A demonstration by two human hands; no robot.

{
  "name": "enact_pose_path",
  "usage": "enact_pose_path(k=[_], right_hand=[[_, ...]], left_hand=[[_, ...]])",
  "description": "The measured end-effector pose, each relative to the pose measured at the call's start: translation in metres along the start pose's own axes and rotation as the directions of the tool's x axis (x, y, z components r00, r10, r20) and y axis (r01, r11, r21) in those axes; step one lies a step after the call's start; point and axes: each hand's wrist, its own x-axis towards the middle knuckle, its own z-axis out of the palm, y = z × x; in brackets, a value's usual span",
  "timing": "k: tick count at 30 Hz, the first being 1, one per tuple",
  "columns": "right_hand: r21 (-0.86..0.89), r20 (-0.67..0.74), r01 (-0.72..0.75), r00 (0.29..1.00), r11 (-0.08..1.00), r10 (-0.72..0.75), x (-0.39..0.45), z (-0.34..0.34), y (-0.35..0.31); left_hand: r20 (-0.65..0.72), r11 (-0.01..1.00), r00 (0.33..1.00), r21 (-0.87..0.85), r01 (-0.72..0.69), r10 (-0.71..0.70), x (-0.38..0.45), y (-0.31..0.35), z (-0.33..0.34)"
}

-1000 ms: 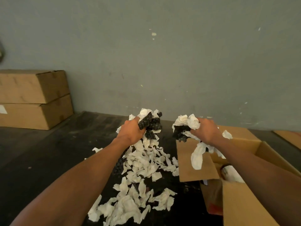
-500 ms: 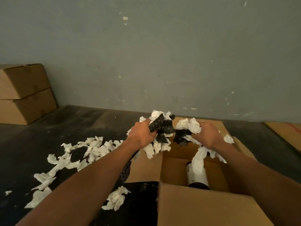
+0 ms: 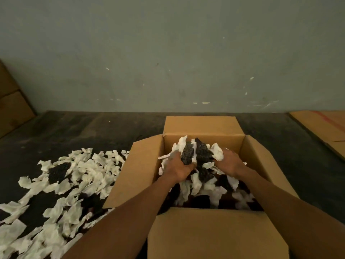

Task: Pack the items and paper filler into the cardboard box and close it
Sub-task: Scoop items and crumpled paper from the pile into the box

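Left to right: loose paper filler [image 3: 61, 186] litters the floor well to the left of my left hand [image 3: 178, 168]; that hand and my right hand [image 3: 230, 164], side by side inside the open cardboard box [image 3: 141, 171], each clench a bunch of white and dark filler [image 3: 197, 154]. I judge it light, soft and compressible, prone to shedding scraps; best scooped from beneath in bunches.

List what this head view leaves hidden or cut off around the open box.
- Cardboard box contents: head view, buried under paper filler and both forearms.
- Left hand and right hand fingers: head view, sunk in filler.
- Stacked boxes: cut by left edge.
- Flat cardboard: cut by right edge.
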Motion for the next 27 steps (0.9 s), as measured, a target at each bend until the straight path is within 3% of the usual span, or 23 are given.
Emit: enact_pose_path(k=[4, 6, 8, 10, 14, 18, 22, 27], right_hand=[[0.077, 0.008, -0.085, 0.996, 0.993, 0.085, 0.002, -0.006, 0.008], [0.071, 0.026, -0.117, 0.993, 0.991, 0.116, 0.002, -0.008, 0.009], [0.028, 0.026, -0.122, 0.992, 0.992, 0.121, -0.001, -0.01, 0.009], [0.017, 0.024, -0.112, 0.994, 0.994, 0.111, -0.006, -0.011, 0.007], [-0.011, 0.123, -0.203, 0.971, 0.979, 0.203, -0.011, -0.004, 0.012], [-0.091, 0.166, -0.205, 0.962, 0.975, 0.218, -0.012, 0.008, 0.03], [-0.174, 0.145, -0.123, 0.978, 0.977, 0.149, -0.009, 0.013, 0.039], [-0.15, 0.091, -0.057, 0.993, 0.987, 0.071, -0.008, 0.009, 0.042]], left_hand=[[0.07, 0.992, 0.993, -0.082, 0.097, -0.091, 0.003, -0.006, 0.014], [0.106, 0.977, 0.971, 0.017, 0.213, -0.214, -0.004, 0.001, 0.013], [0.134, 0.938, 0.944, 0.219, 0.27, -0.303, -0.007, 0.004, 0.012], [0.146, 0.918, 0.947, 0.327, 0.226, -0.285, -0.007, 0.004, 0.012], [0.171, 0.949, 0.961, 0.267, 0.167, -0.217, -0.005, -0.009, 0.015], [0.174, 0.926, 0.962, 0.35, 0.141, -0.213, -0.009, -0.014, 0.019], [0.099, 0.848, 0.98, 0.521, 0.097, -0.172, -0.01, -0.018, 0.022], [0.114, 0.843, 0.99, 0.538, 0.011, -0.085, -0.014, -0.013, 0.023]])
